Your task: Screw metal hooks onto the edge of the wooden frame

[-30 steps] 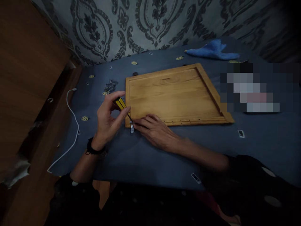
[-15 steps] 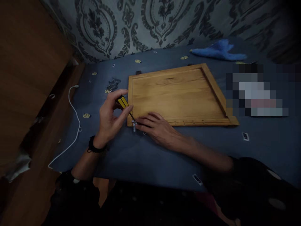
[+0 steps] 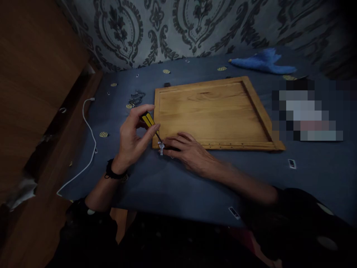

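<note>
A framed wooden panel [image 3: 212, 111] lies flat on a blue patterned cloth [image 3: 173, 186]. My left hand [image 3: 132, 139] is closed round a yellow and black screwdriver [image 3: 150, 122], whose tip points down at the panel's near left corner. There a small metal bracket [image 3: 161, 148] sits against the edge. My right hand [image 3: 186, 150] rests on the cloth beside that corner, its fingertips pinching the bracket in place. A dark band circles my left wrist.
A small pile of metal hardware [image 3: 135, 97] lies left of the panel. A white cable [image 3: 90, 137] trails along the cloth's left edge beside a brown wooden cabinet [image 3: 36, 85]. A blue cloth [image 3: 263, 62] lies at the back near the patterned wall.
Both hands stay at the panel's near left corner with the screwdriver on the bracket. The whole scene has slid slightly right and up as my head moved.
</note>
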`<state>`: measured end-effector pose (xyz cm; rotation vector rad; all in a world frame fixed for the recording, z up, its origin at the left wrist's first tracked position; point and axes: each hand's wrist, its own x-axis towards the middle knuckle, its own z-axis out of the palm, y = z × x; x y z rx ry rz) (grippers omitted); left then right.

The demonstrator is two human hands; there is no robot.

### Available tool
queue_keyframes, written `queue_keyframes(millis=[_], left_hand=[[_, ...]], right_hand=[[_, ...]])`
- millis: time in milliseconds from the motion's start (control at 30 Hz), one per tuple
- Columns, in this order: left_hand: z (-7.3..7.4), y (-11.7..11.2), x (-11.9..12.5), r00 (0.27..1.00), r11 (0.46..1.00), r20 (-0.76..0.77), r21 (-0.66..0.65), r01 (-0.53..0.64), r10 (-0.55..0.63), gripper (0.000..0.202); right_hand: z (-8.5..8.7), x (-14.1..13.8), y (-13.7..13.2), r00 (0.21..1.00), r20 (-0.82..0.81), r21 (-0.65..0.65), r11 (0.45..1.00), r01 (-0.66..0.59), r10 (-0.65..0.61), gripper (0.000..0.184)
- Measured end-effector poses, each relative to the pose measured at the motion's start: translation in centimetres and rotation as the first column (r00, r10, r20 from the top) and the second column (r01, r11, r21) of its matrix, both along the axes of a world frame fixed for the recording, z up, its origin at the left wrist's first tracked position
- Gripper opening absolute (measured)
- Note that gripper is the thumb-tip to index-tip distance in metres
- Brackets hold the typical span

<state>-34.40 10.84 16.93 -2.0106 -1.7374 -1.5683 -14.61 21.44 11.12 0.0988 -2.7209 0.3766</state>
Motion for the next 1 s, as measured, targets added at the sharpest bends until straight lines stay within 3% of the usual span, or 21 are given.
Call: queue_keyframes(millis=[700,1000], left_hand=[[0.1,-0.1,0.0,0.999,0.999,-0.025,-0.005,-0.035,0.035,0.037],[0.6,0.1,-0.3,0.999,0.997,0.014,-0.066,0.032,-0.031,0.048]], right_hand=[[-0.8,-0.1,0.0,0.999,-0.027,0.034,0.999,0.034,-0.033,0.046],[-1.0,-0.1,0.0,0.999,-0.032,0.006,1.0,0.025,-0.025,0.048]])
